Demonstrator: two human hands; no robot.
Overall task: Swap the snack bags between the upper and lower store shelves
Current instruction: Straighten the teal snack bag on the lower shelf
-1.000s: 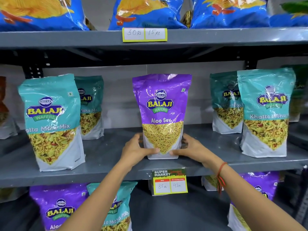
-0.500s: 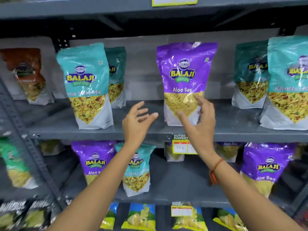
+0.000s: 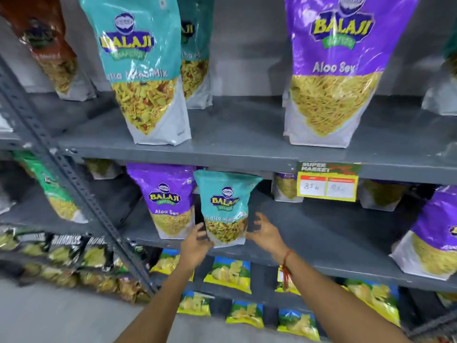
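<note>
A purple Aloo Sev bag stands upright on the upper grey shelf, with a teal Khatta Mitha Mix bag to its left. On the lower shelf a smaller teal Khatta Mitha Mix bag stands beside a purple Aloo Sev bag. My left hand is at the teal bag's lower left corner and my right hand at its lower right side. Both hands have fingers spread and are motion-blurred; whether they touch the bag is unclear.
A slanted perforated steel upright crosses the left side. A yellow price tag hangs on the upper shelf's edge. Another purple bag stands at the lower right. Yellow chip packets fill the rows below.
Both hands let go of the purple bag on the upper shelf and dropped to the teal bag on the lower shelf. The view tilted downward.
</note>
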